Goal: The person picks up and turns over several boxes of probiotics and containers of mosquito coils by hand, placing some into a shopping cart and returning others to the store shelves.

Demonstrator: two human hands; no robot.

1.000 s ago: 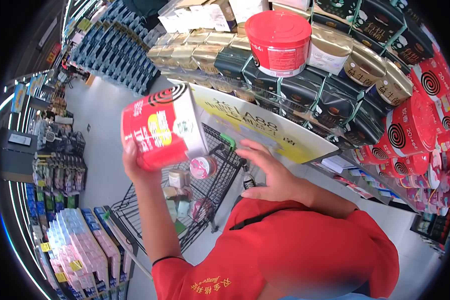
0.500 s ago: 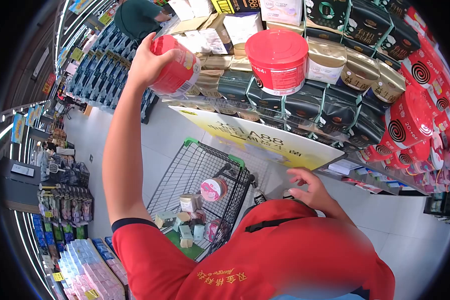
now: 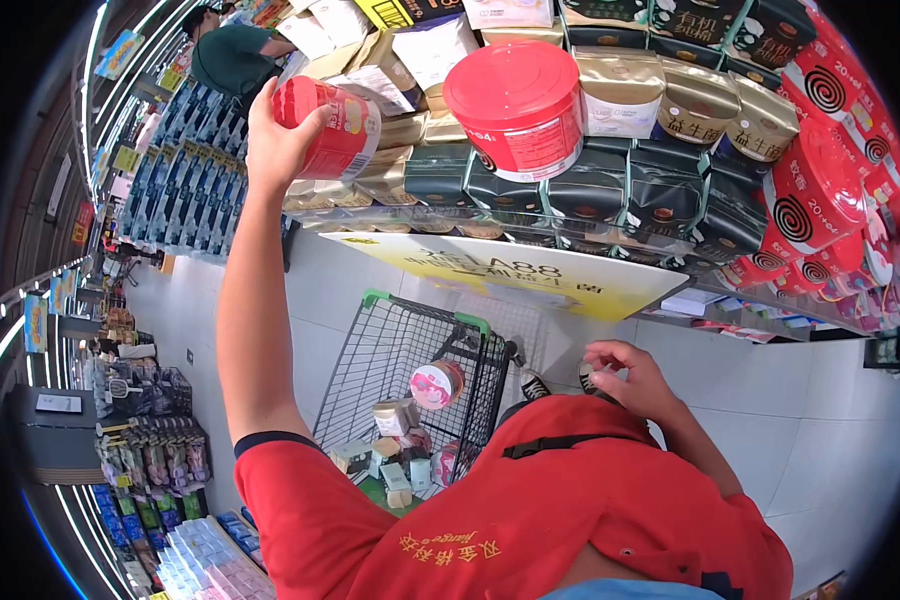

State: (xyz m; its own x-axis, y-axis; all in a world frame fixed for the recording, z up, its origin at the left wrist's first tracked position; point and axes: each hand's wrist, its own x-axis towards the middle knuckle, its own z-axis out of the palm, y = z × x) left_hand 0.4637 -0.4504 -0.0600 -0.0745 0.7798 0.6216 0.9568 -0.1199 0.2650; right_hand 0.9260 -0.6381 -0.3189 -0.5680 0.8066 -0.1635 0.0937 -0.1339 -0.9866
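My left hand [image 3: 282,135] is stretched forward and closed on a red round tub [image 3: 345,130] with a printed label, at the left end of a heaped display. Its fingers and thumb grip the lid side, and the tub leans. A second red tub [image 3: 530,145] with a lid stands upright on the packs to the right of it, apart from my hand. My right hand [image 3: 625,375] hangs low in front of my body, fingers loosely bent and apart, holding nothing.
Below the display stands a wire shopping cart [image 3: 370,335] with several small packs and a round pink-lidded tub [image 3: 437,385]. A yellow-and-white sign [image 3: 530,275] fronts the shelf. Dark packs [image 3: 590,185] and more red tubs [image 3: 815,195] fill the right. A person [image 3: 230,55] stands beyond at the left.
The view has shifted, so the display sits a little further left and the cart lower right. My left hand still grips the tub. My right hand's fingers have bent slightly more.
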